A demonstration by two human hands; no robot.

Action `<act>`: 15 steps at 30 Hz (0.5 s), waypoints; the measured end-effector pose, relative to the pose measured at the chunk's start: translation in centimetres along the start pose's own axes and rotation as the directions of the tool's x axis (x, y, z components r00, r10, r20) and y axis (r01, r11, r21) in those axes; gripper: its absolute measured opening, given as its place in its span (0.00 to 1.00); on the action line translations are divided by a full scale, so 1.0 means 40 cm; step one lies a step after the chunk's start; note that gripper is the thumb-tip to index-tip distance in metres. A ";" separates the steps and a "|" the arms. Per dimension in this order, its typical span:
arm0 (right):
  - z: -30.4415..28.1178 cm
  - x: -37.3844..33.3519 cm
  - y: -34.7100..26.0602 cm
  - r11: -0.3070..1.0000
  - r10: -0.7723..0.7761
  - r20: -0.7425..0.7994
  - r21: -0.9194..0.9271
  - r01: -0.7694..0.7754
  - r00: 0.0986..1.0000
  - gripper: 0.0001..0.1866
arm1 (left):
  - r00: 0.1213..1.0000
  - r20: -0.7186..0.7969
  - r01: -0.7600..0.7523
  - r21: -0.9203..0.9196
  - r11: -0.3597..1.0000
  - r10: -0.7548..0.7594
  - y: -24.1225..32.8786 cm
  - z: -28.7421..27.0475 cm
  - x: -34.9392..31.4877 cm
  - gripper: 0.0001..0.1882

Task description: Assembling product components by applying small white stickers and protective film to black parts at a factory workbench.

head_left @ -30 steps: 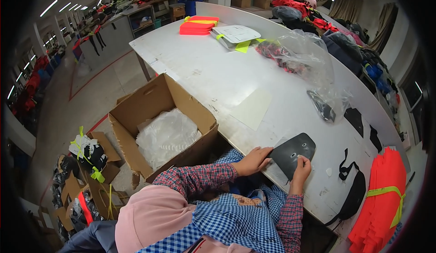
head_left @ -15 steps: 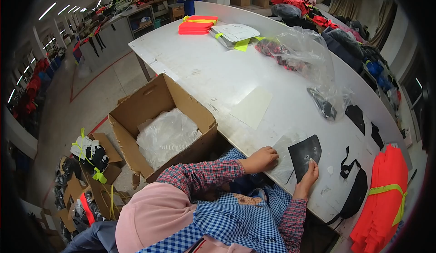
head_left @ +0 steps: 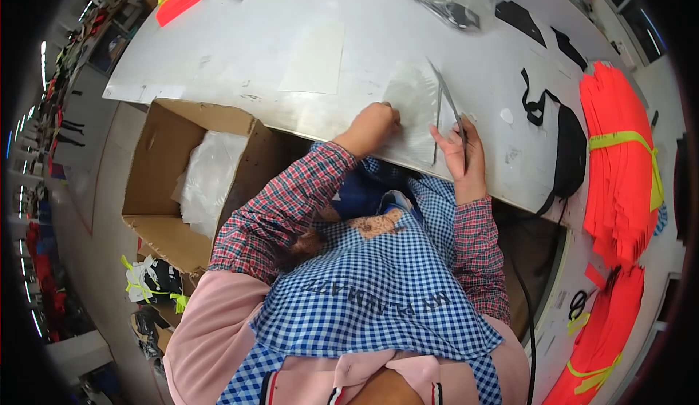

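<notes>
dark panel (head_left: 450, 106) | right hand (head_left: 464, 159) pinches it upright on edge | left hand (head_left: 375, 125) curled, pinning clear sheet (head_left: 415, 117) flat to table (head_left: 240, 56)

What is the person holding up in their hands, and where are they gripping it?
The right hand holds a thin dark flat piece on edge, gripped at its lower end. The left hand rests on a clear plastic sheet.

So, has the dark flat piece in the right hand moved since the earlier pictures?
Yes. The dark piece lay flat on the table; now the right hand holds it up on edge.
</notes>
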State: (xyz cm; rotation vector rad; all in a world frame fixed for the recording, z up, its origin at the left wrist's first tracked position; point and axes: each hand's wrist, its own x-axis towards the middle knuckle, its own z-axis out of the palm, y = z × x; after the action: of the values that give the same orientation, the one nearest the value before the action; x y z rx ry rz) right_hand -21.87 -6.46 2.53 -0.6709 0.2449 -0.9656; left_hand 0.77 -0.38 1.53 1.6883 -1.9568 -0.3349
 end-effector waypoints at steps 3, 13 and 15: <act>-0.011 -0.037 0.016 0.995 0.043 -0.029 0.091 -0.040 0.999 0.11 | 0.999 -0.010 0.031 -0.008 0.999 -0.031 0.002 0.005 -0.003 0.08; 0.071 -0.079 0.072 0.955 0.292 -0.188 0.013 -0.295 0.938 0.10 | 0.998 -0.065 0.015 -0.067 0.998 -0.019 0.013 0.001 -0.007 0.06; 0.080 -0.076 0.084 0.955 0.277 -0.205 -0.045 -0.292 0.939 0.11 | 0.993 -0.115 -0.049 -0.102 0.994 0.037 -0.004 0.010 -0.009 0.06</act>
State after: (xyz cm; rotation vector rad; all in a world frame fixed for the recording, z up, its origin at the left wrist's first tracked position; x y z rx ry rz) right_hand -19.77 -1.34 2.62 -0.5893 0.5412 -0.7453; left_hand 0.71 -0.12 1.05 1.5624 -1.8580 -0.3138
